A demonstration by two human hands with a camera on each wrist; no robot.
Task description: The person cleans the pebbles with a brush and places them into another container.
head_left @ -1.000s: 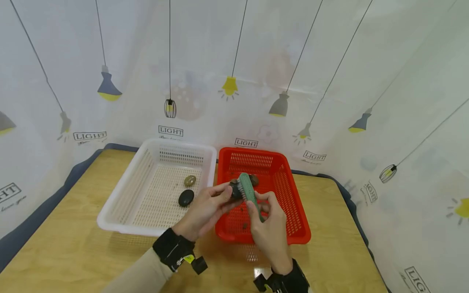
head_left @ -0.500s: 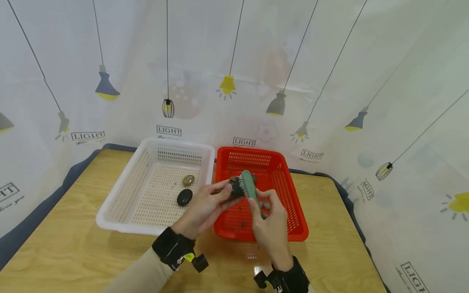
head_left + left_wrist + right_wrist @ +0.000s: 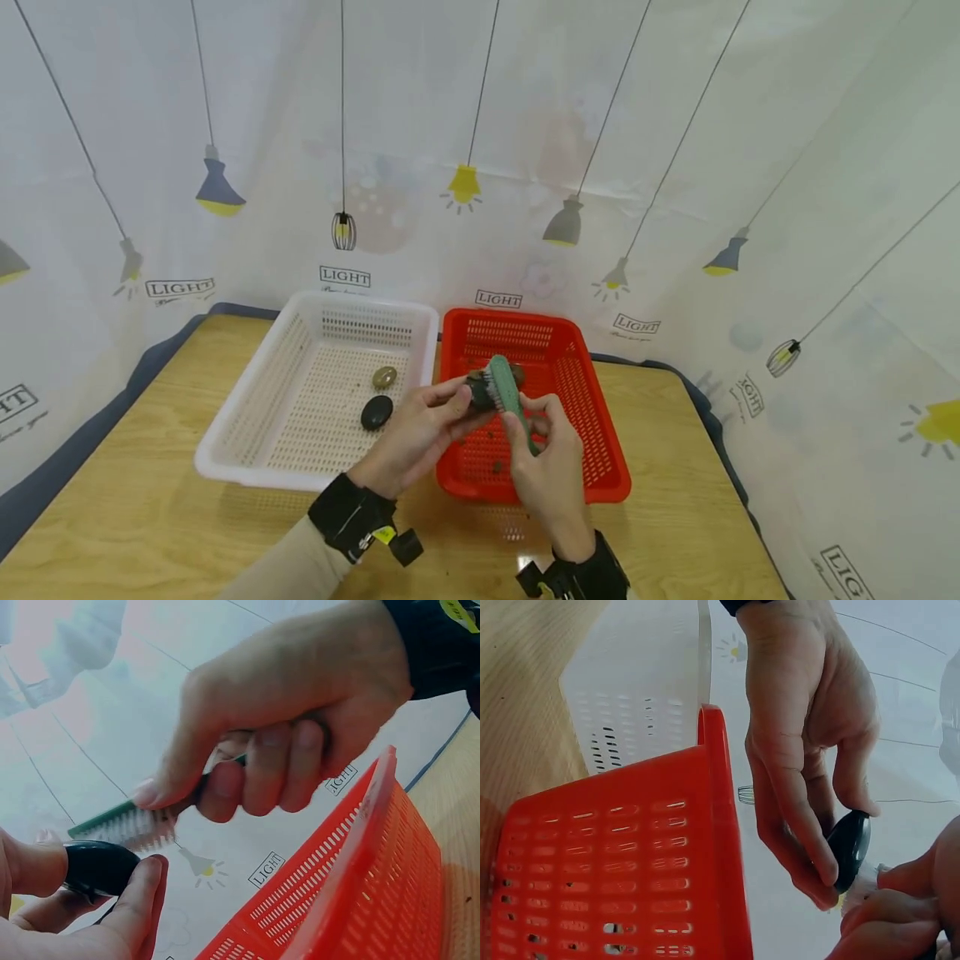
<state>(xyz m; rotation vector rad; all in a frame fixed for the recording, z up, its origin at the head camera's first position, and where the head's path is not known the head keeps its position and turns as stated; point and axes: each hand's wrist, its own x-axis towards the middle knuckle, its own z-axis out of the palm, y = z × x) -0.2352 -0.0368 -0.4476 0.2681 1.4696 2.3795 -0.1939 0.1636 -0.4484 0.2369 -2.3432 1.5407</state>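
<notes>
My left hand pinches a smooth black stone between thumb and fingers, above the red basket. My right hand grips the handle of a green brush, fingers curled round it in the left wrist view. Its pale bristles touch the stone's surface. In the right wrist view the stone shows edge-on, and the right hand hides most of the brush. Over in the white basket lie another black stone and a smaller olive-brown stone.
Both baskets stand side by side on a wooden table. A brownish stone is partly hidden behind the brush, and dark crumbs of dirt lie in the red basket. A printed cloth hangs behind and at both sides.
The brush has shifted slightly back and forth against the stone. Both hands keep their holds and stay over the red basket. The head view has tilted a little.
</notes>
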